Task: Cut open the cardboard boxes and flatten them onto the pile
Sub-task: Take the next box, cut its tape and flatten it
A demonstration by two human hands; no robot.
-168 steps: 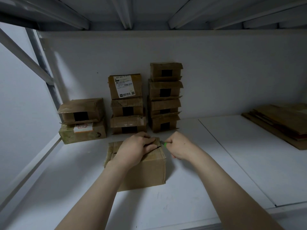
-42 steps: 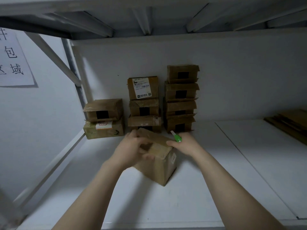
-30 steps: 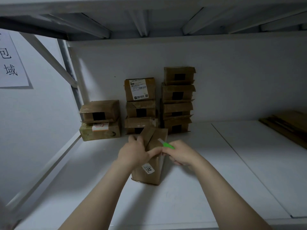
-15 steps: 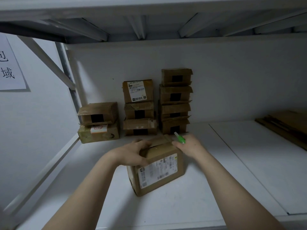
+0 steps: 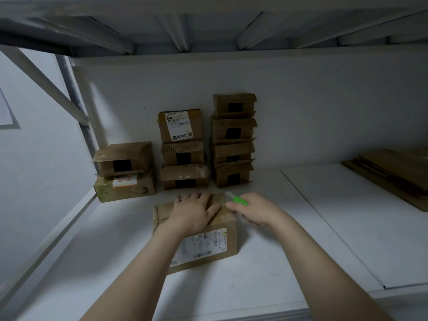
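Squarely in the middle of the white shelf (image 5: pixel 254 286) sits the cardboard box (image 5: pixel 230 246) being worked on, lying flat with a white shipping label (image 5: pixel 203 245) on its near face. The left hand (image 5: pixel 194 213) lies palm down on top of the box, its fingers (image 5: pixel 192 196) straight and slightly spread, pressing on the taped flaps and reaching toward the box's far edge. The right hand (image 5: pixel 254 210) is at the box's far right corner, its fingers curled round a green cutter (image 5: pixel 239 200). The cutter's pale tip points away and to the left, over that corner; whether it touches the cardboard cannot be told.

Behind the box, against the back wall, stand three stacks of other taped boxes:
- a stack of two (image 5: pixel 125 172) behind and left of the box
- a stack of three (image 5: pixel 183 154) straight behind it, topped by one with a printed label
- a stack of four (image 5: pixel 234 140) behind and slightly right of it

Well to the right of the box lies the pile of flattened cardboard (image 5: pixel 393 174), partly cut off by the frame. Far left of the box, a sheet of paper (image 5: pixel 5 112) hangs on the side wall.
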